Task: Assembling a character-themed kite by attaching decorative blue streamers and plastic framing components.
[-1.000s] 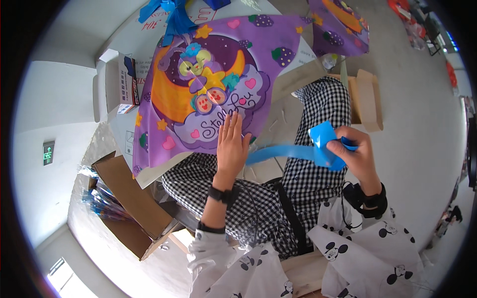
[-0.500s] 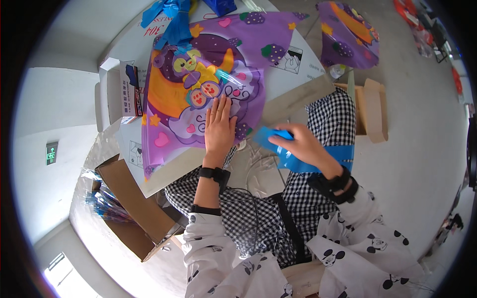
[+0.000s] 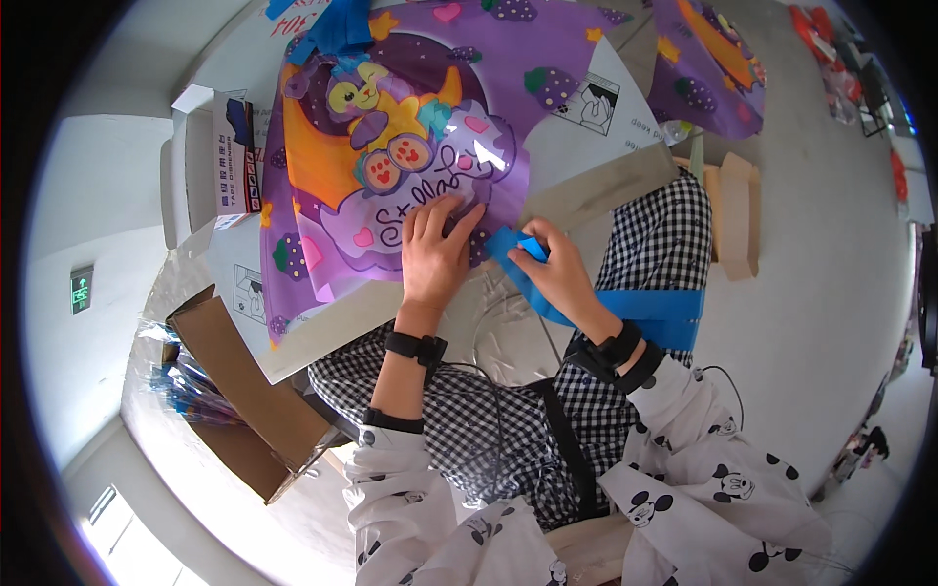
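Observation:
A glossy purple sheet (image 3: pixel 342 186), printed with a cartoon bear, moon and strawberries, lies on the white board in front of me. My left hand (image 3: pixel 435 249) lies on its near edge, palm down, with the fingers slightly bent and nothing in them. My right hand (image 3: pixel 552 269) pinches a blue strip (image 3: pixel 523 278) between thumb and fingers. The strip's end meets the sheet's near right edge beside my left fingers; I cannot tell if it is stuck there. The rest of the strip runs under my right wrist and across my right thigh.
More blue strips (image 3: pixel 337 29) lie at the sheet's far left. A white printed box (image 3: pixel 232 156) stands left of the sheet. A second purple sheet (image 3: pixel 705 73) hangs at the far right. Cardboard boxes stand at left (image 3: pixel 249 391) and right (image 3: pixel 738 215).
My right hand has moved left and brought the blue strip's end to the sheet's edge. My left fingers have bent more, and the sheet's near part has shifted slightly.

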Tool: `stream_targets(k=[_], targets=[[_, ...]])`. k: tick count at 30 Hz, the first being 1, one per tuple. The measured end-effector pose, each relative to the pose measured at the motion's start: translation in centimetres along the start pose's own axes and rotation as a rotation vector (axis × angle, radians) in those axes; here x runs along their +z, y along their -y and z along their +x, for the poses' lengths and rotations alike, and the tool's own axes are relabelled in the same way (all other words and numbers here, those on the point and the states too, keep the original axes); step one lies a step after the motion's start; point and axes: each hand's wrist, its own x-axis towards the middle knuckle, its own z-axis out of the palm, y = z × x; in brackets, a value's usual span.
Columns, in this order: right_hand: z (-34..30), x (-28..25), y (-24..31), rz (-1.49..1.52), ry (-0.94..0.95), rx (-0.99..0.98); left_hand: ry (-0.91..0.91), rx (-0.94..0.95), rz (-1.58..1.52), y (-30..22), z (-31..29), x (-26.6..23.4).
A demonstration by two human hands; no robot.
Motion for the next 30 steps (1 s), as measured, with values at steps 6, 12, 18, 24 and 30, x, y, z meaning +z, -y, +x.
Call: stream_targets(k=[6, 12, 18, 24, 30], targets=[[-0.5, 0.3, -0.3, 0.119, 0.019, -0.084, 0.04, -0.048, 0.011, -1.1, -1.0, 0.0], [-0.7, 0.7, -0.2, -0.023, -0.014, -0.125, 0.023, -0.081, -0.006, -1.5, -1.1, 0.1], [-0.6, 0.4, -0.4, -0.037, -0.044, -0.11, -0.009, -0.16, -0.054, -2.2, -0.9, 0.4], [-0.4, 0.2, 0.4, -0.072, 0.015, -0.098, -0.04, -0.156, -0.061, -1.9, -1.0, 0.5], [-0.6, -0.2, 0.2, -0.147, 0.003, -0.287, -0.049, -0.147, -0.054, -2.0, -0.9, 0.5]])
